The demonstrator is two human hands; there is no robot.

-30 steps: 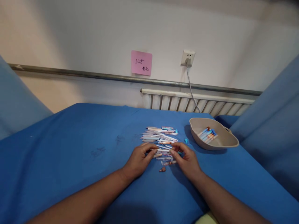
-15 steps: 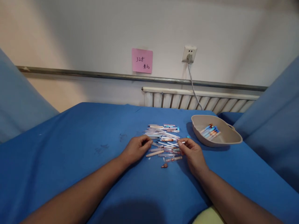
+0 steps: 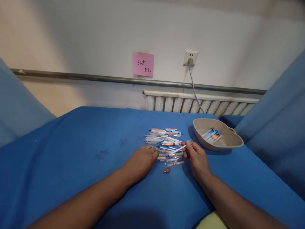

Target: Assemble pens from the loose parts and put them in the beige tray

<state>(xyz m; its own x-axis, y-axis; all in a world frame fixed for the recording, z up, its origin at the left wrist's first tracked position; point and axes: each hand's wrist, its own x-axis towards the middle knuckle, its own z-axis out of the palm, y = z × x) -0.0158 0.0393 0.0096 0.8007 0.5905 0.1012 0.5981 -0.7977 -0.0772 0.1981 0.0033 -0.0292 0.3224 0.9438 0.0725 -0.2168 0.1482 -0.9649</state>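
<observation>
My right hand pinches one end of a thin white pen refill between thumb and fingers. The refill slants down to the left, its dark tip over the pile. My left hand lies palm down at the pile's left side, fingers curled in over the ends of some barrels; what is under them is hidden. Between both hands, pen parts lie in rows: pale and clear barrels, white refills. A clear pinkish barrel is at the near side, with a small brown piece below it.
Right of the pile stands a beige basin with several coloured pens inside. A blue cloth covers the table. Behind are a radiator, a metal rail, a plugged-in socket and a pink note. Blue curtains hang at both sides.
My left hand has turned palm down and reached further over the near-left barrels. In my right hand, the white refill now points down-left, more of it showing. The view has shifted slightly.
</observation>
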